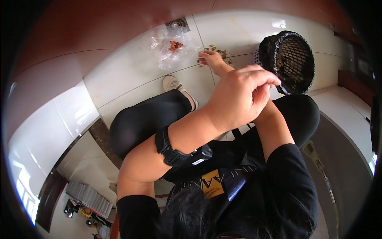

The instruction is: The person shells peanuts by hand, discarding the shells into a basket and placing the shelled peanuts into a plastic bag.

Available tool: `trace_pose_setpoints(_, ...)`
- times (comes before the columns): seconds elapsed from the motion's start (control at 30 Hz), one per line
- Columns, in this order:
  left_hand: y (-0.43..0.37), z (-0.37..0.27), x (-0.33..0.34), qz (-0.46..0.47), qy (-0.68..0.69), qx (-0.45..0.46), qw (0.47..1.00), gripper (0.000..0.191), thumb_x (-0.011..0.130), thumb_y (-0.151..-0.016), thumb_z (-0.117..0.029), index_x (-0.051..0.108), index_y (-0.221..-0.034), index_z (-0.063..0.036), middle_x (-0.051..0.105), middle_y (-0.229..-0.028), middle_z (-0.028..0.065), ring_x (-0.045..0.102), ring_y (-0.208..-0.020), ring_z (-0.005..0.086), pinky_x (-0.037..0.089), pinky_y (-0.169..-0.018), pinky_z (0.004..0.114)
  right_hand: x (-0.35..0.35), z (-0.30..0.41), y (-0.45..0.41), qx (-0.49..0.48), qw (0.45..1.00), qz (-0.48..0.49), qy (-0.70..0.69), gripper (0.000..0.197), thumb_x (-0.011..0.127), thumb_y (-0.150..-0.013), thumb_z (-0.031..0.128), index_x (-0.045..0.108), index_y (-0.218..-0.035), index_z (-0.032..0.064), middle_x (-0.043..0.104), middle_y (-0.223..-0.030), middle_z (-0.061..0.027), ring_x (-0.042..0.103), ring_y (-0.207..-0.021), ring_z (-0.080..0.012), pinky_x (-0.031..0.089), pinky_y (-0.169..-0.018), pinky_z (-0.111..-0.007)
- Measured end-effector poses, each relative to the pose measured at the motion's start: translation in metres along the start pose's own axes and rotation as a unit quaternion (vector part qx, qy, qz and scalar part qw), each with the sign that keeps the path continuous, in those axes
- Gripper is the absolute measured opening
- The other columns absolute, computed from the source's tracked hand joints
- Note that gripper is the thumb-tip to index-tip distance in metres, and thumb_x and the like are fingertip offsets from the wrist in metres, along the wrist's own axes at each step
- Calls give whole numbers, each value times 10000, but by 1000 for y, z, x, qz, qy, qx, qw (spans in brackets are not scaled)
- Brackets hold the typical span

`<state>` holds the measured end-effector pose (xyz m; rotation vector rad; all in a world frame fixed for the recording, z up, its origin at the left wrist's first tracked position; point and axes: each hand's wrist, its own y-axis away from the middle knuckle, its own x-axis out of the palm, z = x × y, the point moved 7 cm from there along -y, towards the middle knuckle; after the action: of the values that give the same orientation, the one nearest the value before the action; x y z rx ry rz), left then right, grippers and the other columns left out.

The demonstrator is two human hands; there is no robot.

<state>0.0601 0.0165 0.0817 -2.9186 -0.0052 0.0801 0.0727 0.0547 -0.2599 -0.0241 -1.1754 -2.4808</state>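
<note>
My left hand, its arm wearing a black strap with a device, crosses above my right forearm. Its thumb and fingers are drawn together beside the rim of a black-lined mesh waste bin; whether anything is between them cannot be told. Farther off, my right hand is low over the tiled floor with bent fingers, next to scattered small brown pieces. What it holds, if anything, is too small to tell. Left of it lies a clear plastic bag with small reddish-brown pieces, possibly nuts.
A floor drain lies behind the bag. My foot in a beige patterned shoe and my black-clad knees are below. A reddish-brown panel runs along the upper left; a white cabinet-like surface is at the right.
</note>
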Motion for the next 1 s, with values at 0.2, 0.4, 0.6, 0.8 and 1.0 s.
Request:
trace_pose_setpoints(0.2, 15, -10, 34, 85, 7, -17, 996, 148, 554, -728, 30, 611, -850, -31, 605, -808, 93, 594, -660, 214, 491, -594, 287, -149, -75, -3, 98, 981, -133, 101, 172, 609, -780, 167, 568, -915, 68, 574, -769, -38, 574, -664, -135, 504, -594, -264)
trace_pose_setpoints(0.4, 17, 3, 48, 122, -54, -60, 989, 127, 566, -723, 14, 600, -835, -36, 593, -792, 83, 581, -639, 234, 485, -583, 310, -148, -104, -14, 45, 983, -171, 56, 262, 588, -761, 130, 534, -1011, 70, 566, -770, -44, 572, -659, -147, 481, -591, -275)
trace_pose_setpoints(0.6, 12, 15, 59, 163, -69, -83, 981, 112, 573, -728, 0, 593, -834, -32, 586, -794, 83, 577, -648, 239, 482, -594, 322, -137, -75, -51, -119, 954, -179, 210, 395, 587, -757, 121, 499, -1136, 55, 570, -859, -64, 567, -746, -164, 455, -607, -280)
trace_pose_setpoints(0.8, 5, 24, 59, 164, -62, -105, 979, 107, 584, -734, -7, 591, -838, -32, 582, -802, 86, 579, -654, 240, 483, -592, 318, -127, -37, -45, -117, 894, -192, 388, 336, 564, -782, 131, 537, -1114, 81, 539, -1021, -121, 531, -921, -293, 454, -774, -393)
trace_pose_setpoints(1.0, 2, 29, 55, 165, -71, -126, 976, 104, 589, -737, -16, 592, -839, -36, 583, -802, 83, 582, -651, 230, 485, -588, 313, -103, -9, -32, -314, 779, -158, 520, 277, 535, -817, 66, 553, -1091, 104, 475, -1096, -105, 542, -865, -288, 478, -720, -402)
